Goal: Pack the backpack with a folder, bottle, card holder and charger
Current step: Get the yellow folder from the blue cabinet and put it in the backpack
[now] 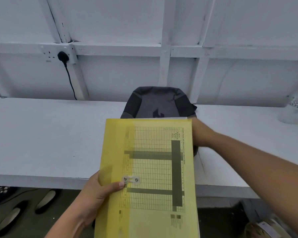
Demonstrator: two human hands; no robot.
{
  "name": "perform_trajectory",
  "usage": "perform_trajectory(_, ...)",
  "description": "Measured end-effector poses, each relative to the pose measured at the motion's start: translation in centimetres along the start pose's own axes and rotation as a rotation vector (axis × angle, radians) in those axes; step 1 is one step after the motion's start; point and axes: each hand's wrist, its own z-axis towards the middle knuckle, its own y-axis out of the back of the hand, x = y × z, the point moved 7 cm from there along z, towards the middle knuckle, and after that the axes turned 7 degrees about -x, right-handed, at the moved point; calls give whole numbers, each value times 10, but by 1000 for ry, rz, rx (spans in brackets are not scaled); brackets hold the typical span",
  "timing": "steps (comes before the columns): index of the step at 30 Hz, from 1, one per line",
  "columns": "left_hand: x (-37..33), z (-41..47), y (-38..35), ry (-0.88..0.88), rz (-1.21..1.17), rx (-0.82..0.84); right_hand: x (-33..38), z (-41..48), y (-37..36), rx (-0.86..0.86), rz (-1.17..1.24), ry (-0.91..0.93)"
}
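As seen from the head camera, the folder (150,169), yellow and translucent, fills the lower centre of the frame, held flat and tilted away from the viewer. A printed grid sheet shows through its cover. Its far edge lies over the near part of the backpack (158,103); whether the two touch cannot be told.

The left hand (96,194), at lower centre-left, pinches the folder's left edge. The thumb (116,185) lies on top, its tip just beside the string clasp (131,179), and the fingers are under the cover, seen only as a shadow through it.

The right hand (200,133) reaches in from the right edge of the frame to the folder's upper right corner. Only its back and wrist show; the fingers are hidden behind the folder, so how they lie cannot be told.

The backpack, grey with darker panels, sits at centre frame on the white table (50,134), against the white panelled wall (119,23).

A clear bottle (294,109), blurred, stands on the table at the right edge of the frame, well apart from the backpack.

At upper left a black plug (63,56) sits in a wall socket (49,54), its cable (70,79) dropping behind the table. At lower left, dark shoes (45,200) lie on the floor below the table edge.
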Motion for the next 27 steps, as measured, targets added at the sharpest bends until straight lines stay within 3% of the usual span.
perform_trajectory(8, -15, -1, -23, 79, 140, -5, 25, 81, 87, -188, 152, -36)
perform_trajectory(18, -70, 58, -61, 216, 379, -122, 50, 85, 93, -225, 103, 81)
perform_trajectory(21, -88, 82, -73, 146, 430, -191, 50, 81, 92, -219, 90, 107)
perform_trajectory(27, -116, 127, -91, -176, 634, -372, 51, 72, 88, -216, 81, 141)
